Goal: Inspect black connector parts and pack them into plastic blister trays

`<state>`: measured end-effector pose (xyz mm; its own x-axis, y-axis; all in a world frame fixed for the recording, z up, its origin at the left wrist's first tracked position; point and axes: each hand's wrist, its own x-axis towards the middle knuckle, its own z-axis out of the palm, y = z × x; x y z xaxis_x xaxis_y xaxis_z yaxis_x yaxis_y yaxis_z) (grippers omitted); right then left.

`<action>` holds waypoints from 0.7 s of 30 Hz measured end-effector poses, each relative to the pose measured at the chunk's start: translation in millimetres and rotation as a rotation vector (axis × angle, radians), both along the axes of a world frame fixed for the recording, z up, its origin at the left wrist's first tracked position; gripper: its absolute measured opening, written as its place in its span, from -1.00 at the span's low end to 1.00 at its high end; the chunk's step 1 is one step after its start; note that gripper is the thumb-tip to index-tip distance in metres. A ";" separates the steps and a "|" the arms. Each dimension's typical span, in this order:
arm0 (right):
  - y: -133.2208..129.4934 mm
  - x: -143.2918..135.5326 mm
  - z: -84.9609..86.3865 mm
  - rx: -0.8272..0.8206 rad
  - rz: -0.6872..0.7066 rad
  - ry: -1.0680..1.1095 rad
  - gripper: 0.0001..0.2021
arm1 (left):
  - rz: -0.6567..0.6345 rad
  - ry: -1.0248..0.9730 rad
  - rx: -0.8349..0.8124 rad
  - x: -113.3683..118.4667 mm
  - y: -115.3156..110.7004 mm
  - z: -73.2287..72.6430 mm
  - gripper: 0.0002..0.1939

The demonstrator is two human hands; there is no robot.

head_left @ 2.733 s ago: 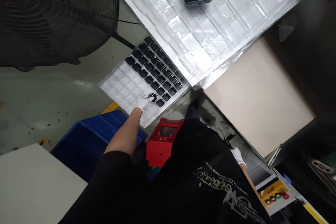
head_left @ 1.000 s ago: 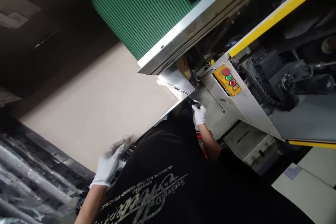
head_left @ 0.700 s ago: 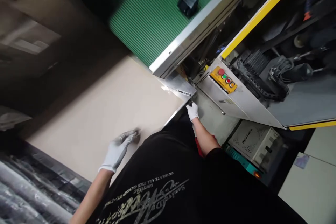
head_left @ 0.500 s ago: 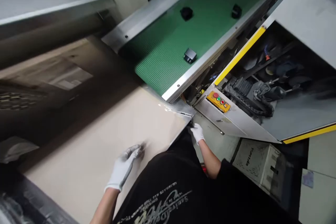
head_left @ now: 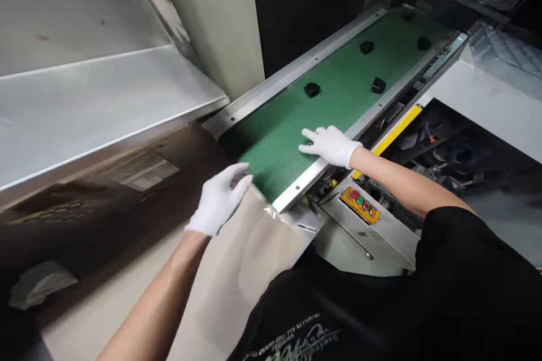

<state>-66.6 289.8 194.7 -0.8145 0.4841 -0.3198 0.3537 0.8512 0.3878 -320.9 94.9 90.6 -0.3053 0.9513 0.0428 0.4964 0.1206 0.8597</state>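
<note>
My right hand (head_left: 332, 145), in a white glove, is over the near part of the green conveyor belt (head_left: 271, 149). Its fingers are spread around a small dark part (head_left: 309, 144), which they mostly hide. At the near end of the belt is my left hand (head_left: 218, 198), also gloved in white. Its thumb and forefinger are curved with a gap between them, and nothing shows in it. Farther up the belt lie several small black parts, among them one black block (head_left: 312, 89) by the far side and another black block (head_left: 379, 85) by the near rail.
A beige work surface (head_left: 262, 242) meets the belt's near end. Metal rails (head_left: 297, 187) edge the belt. On the right stands a machine with a yellow button box (head_left: 361, 205). A metal shelf (head_left: 105, 96) overhangs at left, above a dim space holding cardboard.
My right hand has risen from beside the work surface's edge to the part on the belt. My left hand has moved forward to the belt's end. The view has tilted up.
</note>
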 end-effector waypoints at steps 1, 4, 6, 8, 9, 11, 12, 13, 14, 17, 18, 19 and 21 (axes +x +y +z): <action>10.5 -5.8 -2.8 -0.017 0.063 -0.093 -0.38 | -0.033 0.040 0.019 3.1 32.6 11.7 -0.41; 29.3 -11.4 -16.3 -0.058 0.196 -0.192 -0.44 | -0.118 0.197 0.013 21.7 128.2 37.7 -0.28; 36.1 -9.5 -21.1 -0.089 0.233 -0.186 -0.50 | -0.177 0.315 -0.019 40.3 189.2 51.9 -0.20; 41.2 -6.1 -22.1 -0.121 0.248 -0.163 -0.54 | -0.218 0.436 -0.068 60.8 246.7 64.2 -0.15; 43.5 -4.5 -22.3 -0.135 0.256 -0.149 -0.55 | -0.224 0.494 -0.093 70.8 273.4 69.1 -0.13; 47.8 -2.6 -24.3 -0.169 0.272 -0.112 -0.58 | -0.248 0.598 -0.150 88.4 321.0 75.0 -0.11; 50.3 -2.6 -26.1 -0.193 0.276 -0.092 -0.60 | -0.271 0.639 -0.175 95.4 341.2 75.8 -0.12; 53.2 -2.8 -28.0 -0.219 0.277 -0.068 -0.63 | -0.295 0.676 -0.194 100.8 358.7 75.3 -0.14; 56.6 -3.0 -29.6 -0.241 0.274 -0.033 -0.66 | -0.315 0.704 -0.204 104.5 373.2 73.7 -0.19; 67.7 3.1 -26.7 -0.310 0.209 0.115 -0.69 | -0.314 0.665 -0.158 104.8 393.2 67.1 -0.34; 70.5 8.7 -22.9 -0.353 0.159 0.205 -0.68 | -0.289 0.570 -0.114 101.4 389.4 65.6 -0.36; 72.0 16.2 -18.1 -0.420 0.095 0.332 -0.66 | -0.255 0.411 -0.056 96.7 378.9 64.7 -0.36; 69.6 34.2 -8.4 -0.643 -0.075 0.709 -0.60 | -0.197 -0.085 0.060 85.9 336.2 65.2 -0.33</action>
